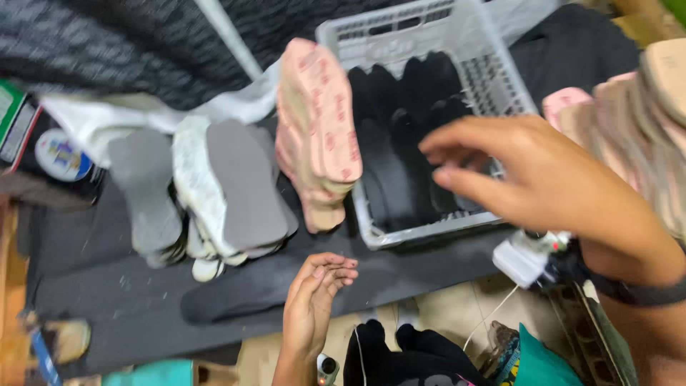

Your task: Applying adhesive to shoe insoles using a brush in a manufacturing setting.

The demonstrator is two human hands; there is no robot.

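The right hand [532,175] hovers over the front edge of one grey plastic crate [436,43], fingers loosely spread and curled, gripping nothing; its fingertips hang just above the black insoles [400,143] standing on edge inside the crate. Those insoles overlap too tightly and are too dark to count, though several separate rounded tops show. The left hand [314,300] sits lower, at the near edge of the dark work surface [107,300], palm turned up, fingers slightly bent, empty and touching nothing that can be made out. The two hands are well apart. Just left of the crate leans one stack of pinkish-beige insoles with red print [318,129], too many layers to count. Further left lie two overlapping piles of grey insoles [243,182], with white speckled undersides showing at their edges. A second group of pinkish insoles [636,107] fans out at the right edge, blurred. One white plug adapter [525,257] with a thin cable sits below the right wrist, which wears a dark band [639,289].
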